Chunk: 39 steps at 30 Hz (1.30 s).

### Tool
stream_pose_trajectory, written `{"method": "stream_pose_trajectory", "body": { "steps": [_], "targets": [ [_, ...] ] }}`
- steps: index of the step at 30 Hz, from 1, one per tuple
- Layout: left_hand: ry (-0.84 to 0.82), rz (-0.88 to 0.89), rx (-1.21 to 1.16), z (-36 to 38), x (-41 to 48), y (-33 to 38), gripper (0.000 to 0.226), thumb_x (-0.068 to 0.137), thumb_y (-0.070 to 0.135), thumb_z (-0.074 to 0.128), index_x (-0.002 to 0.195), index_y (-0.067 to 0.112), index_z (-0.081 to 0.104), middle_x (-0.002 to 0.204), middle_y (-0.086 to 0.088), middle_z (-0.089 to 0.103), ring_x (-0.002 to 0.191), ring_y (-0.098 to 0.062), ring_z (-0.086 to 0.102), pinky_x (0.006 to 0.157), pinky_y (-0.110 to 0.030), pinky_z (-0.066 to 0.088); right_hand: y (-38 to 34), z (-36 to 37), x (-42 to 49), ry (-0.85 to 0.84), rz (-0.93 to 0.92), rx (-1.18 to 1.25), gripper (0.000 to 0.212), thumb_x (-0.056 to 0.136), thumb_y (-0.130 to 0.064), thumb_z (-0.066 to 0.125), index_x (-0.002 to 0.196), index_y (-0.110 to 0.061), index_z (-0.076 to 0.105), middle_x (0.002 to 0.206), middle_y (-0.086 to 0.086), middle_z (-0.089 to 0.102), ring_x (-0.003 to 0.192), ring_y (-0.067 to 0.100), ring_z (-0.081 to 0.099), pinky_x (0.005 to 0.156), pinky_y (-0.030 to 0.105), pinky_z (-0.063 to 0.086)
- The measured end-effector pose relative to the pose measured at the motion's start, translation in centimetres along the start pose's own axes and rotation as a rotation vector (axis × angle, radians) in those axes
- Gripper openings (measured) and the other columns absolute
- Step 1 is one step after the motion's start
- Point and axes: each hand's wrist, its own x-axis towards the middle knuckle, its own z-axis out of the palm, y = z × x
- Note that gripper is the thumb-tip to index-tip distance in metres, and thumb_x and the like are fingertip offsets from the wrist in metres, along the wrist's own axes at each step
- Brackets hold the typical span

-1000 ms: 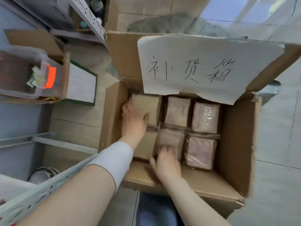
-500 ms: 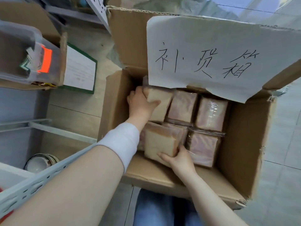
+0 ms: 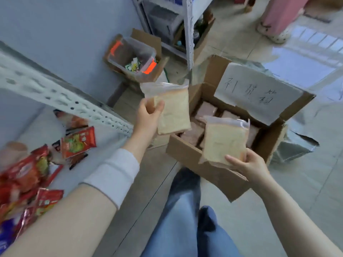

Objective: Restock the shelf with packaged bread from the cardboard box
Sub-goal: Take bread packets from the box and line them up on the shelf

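Your left hand (image 3: 148, 117) is closed round the left edge of one bread package (image 3: 174, 112), thumb across the front face, fingers behind. Call this the left package. It is held upright, long axis running top to bottom, the loose plastic end uppermost. It hangs over the floor between the cardboard box (image 3: 219, 179) and the shelf (image 3: 42, 125).

Your right hand (image 3: 250, 166) grips a second one, the right package (image 3: 222, 141), by its lower right corner. It is also upright and sits above the near wall of the box. More packages (image 3: 207, 110) lie inside the box.

The governing relation: the shelf board lies to the left of both hands and nearer to you, beneath the perforated rail (image 3: 55, 93). The left hand is plainly the nearer of the two; the right hand is well apart from the shelf, across your legs.

Judgement: the lift from the box is done and placement is not. The left package should go first, swung leftward under the rail. Snack packets (image 3: 78, 141) occupy the near-left part of the board, so set it down on the bare stretch towards the board's right end. The thin wrapper gives a loose hold; the slice may sag.
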Motion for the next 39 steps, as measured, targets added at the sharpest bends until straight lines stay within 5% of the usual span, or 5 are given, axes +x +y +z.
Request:
{"method": "stream_pose_trajectory", "body": {
  "steps": [9,17,21,30,39],
  "targets": [
    [0.303,0.269,-0.16,-27.3,-13.5,8.4,0.015,0.081,0.032,0.067,0.084,0.029,0.053,0.09,0.01,0.06,0.092,-0.013,0.057,0.088,-0.03,0.046,-14.4,10.0,-17.7,-0.228,-0.357,-0.067,0.047,0.071,-0.023,0.077,0.112,-0.007,0.062,0.099,0.003,0.071,0.084,0.016,0.069,0.073,0.031,0.058],
    [0.56,0.342,-0.176,-49.9,-19.2,6.4,0.024,0.084,0.033,0.065,0.102,0.019,0.059,0.105,-0.003,0.064,0.1,-0.019,0.06,0.089,-0.035,0.049,-23.0,27.3,-29.5,-0.45,-0.595,-0.076,0.019,0.072,-0.016,0.074,0.089,-0.017,0.064,0.086,-0.003,0.071,0.066,0.0,0.069,0.056,0.01,0.052],
    [0.669,0.303,-0.196,-59.4,-20.1,1.5,0.02,0.087,0.025,0.062,0.104,0.017,0.054,0.089,0.007,0.06,0.079,-0.006,0.056,0.064,-0.017,0.044,-25.1,37.9,-32.8,-0.54,-0.676,-0.141,0.018,0.075,-0.014,0.074,0.091,-0.015,0.064,0.086,-0.001,0.07,0.067,0.001,0.069,0.06,0.014,0.054],
    [0.727,0.204,-0.368,-70.4,-13.9,-5.2,0.011,0.09,0.018,0.059,0.088,0.027,0.051,0.092,0.006,0.06,0.09,-0.014,0.058,0.082,-0.027,0.047,-31.0,55.4,-31.0,-0.634,-0.697,-0.156,0.034,0.074,-0.007,0.074,0.105,-0.002,0.061,0.109,0.021,0.066,0.102,0.034,0.064,0.097,0.045,0.049],
    [0.969,0.263,-0.345,-76.0,-3.5,-7.0,0.026,0.078,0.028,0.064,0.097,0.02,0.049,0.09,0.005,0.055,0.084,-0.01,0.054,0.083,-0.029,0.045,-37.6,70.2,-24.4,-0.669,-0.877,-0.301,0.032,0.074,-0.013,0.076,0.1,-0.018,0.057,0.101,0.014,0.062,0.09,0.018,0.054,0.084,0.036,0.049]
  ]
}}
